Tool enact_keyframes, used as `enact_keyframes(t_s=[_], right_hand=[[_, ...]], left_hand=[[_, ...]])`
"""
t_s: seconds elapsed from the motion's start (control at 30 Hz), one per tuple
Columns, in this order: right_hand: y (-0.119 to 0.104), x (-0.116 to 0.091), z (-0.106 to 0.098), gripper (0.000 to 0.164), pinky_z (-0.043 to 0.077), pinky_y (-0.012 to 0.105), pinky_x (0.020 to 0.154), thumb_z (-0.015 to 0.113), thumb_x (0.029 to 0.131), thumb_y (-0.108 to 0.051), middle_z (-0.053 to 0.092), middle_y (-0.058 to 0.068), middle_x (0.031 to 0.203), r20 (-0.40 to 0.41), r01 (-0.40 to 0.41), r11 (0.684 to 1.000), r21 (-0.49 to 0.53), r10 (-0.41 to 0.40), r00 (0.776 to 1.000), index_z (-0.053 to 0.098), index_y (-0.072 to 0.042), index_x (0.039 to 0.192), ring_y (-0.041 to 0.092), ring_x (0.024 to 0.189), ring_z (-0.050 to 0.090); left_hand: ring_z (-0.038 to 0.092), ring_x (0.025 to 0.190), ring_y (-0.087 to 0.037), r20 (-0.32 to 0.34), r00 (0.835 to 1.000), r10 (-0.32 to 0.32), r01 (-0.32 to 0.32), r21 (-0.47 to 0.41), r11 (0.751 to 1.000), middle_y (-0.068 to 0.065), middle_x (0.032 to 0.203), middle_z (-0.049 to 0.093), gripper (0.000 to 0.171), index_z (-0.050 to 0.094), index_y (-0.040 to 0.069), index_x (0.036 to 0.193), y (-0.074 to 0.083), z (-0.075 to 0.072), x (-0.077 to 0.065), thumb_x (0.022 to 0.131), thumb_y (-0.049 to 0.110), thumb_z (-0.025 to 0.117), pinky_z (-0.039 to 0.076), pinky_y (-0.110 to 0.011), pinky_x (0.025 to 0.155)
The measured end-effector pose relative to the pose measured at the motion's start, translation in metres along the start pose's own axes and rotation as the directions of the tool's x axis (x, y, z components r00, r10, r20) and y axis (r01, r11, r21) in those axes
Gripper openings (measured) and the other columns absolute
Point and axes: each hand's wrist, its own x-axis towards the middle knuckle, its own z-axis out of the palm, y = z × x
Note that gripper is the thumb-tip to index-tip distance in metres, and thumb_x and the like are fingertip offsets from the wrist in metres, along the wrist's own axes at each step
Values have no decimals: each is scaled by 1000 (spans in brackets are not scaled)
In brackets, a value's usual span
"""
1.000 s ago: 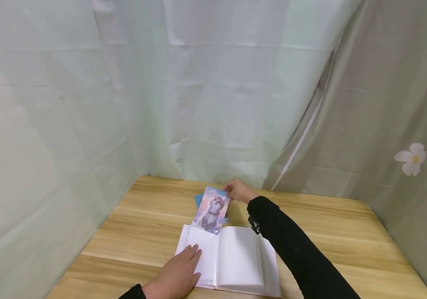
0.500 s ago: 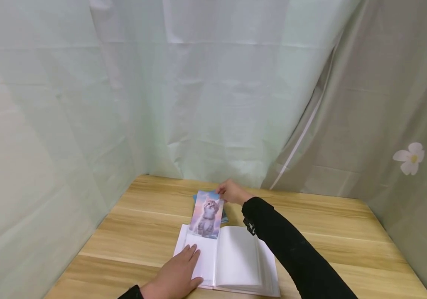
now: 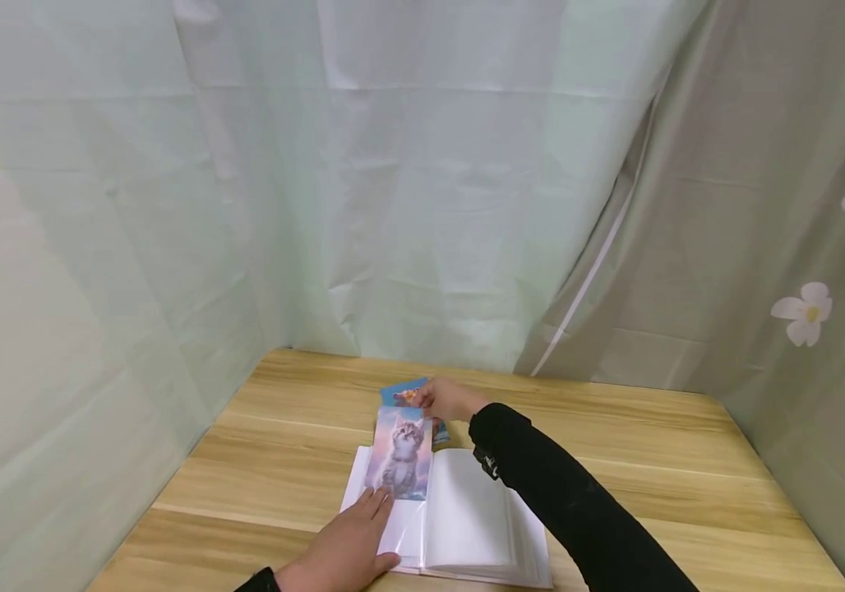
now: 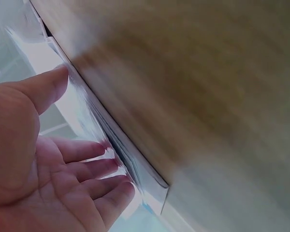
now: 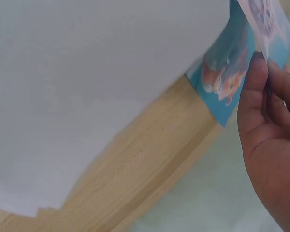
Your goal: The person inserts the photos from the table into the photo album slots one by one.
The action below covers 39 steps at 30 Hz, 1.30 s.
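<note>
A white photo album [image 3: 470, 514] lies spread on the wooden table, pages up. My right hand [image 3: 454, 400] pinches the top right corner of a kitten photo [image 3: 402, 456] between thumb and fingers. The photo's lower part lies over or inside the album's left page; a clear sleeve glints there. On that left page my left hand [image 3: 344, 538] rests with fingers extended, fingertips at the photo's lower edge. In the left wrist view its fingers meet the album edge. Behind the album lie several blue picture cards [image 3: 400, 393], partly hidden by the kitten photo and right hand.
The wooden table [image 3: 652, 460] extends to both sides of the album. Pale curtains [image 3: 437, 181] hang along its back and left, and a flowered curtain [image 3: 733, 247] hangs at the right.
The kitten photo and my right hand have moved down toward me, so more of the photo overlaps the left page. More of the blue cards shows behind. My left hand stays almost still.
</note>
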Motion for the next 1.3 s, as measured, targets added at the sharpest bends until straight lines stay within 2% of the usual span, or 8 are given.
enact_keyframes(t_s=[0.1,0.23,0.47,0.7,0.83,1.13,1.3], right_hand=[[1,0,5,17,58,41,77,64,95,3,68,11,110,20,3,1000,-9,-2,1000,72,-2,109,22,81,67],[0,-1,9,17,59,35,72,66,93,6,70,7,103,33,1,1000,-12,0,999,73,-4,105,18,82,67],[-4,-4,14,18,58,31,68,66,90,9,71,9,97,48,-5,1000,6,4,999,73,0,104,19,81,67],[1,-3,22,18,59,32,67,68,89,9,70,9,97,61,-8,1000,12,7,998,73,0,103,16,77,66],[2,-2,27,19,57,29,63,68,88,11,69,8,99,69,-18,1000,19,17,997,74,-2,101,14,81,64],[-1,-3,28,18,56,26,64,67,90,8,69,6,99,88,-9,999,-49,13,996,73,-4,102,13,80,65],[-5,-3,29,15,53,23,72,68,90,6,71,3,94,35,60,981,-184,-55,998,74,-6,97,10,84,63]], left_hand=[[45,134,-46,-6,1000,9,-9,3,1000,-29,145,47,79,49,-13,138,0,0,0,89,44,72,43,-52,106],[46,133,-46,-17,1000,13,-13,7,1000,-29,144,48,79,50,-14,138,1,-1,-1,89,45,71,44,-51,106],[45,133,-48,-29,1000,8,-8,-6,1000,-30,143,49,78,50,-14,137,0,0,0,89,43,72,43,-53,106],[46,134,-45,-17,1000,0,0,4,1000,-29,143,49,76,51,-12,137,0,0,1,89,44,72,43,-52,106],[45,134,-46,-14,1000,-3,3,0,1000,-29,144,48,76,51,-12,137,-1,-1,1,90,44,71,42,-52,107],[43,135,-47,-7,1000,-19,18,-31,999,-29,146,46,77,51,-12,137,1,-3,1,89,43,72,41,-53,107],[44,135,-47,-13,1000,-14,14,-28,1000,-29,146,47,76,51,-12,137,1,-3,1,89,44,72,42,-53,107]])
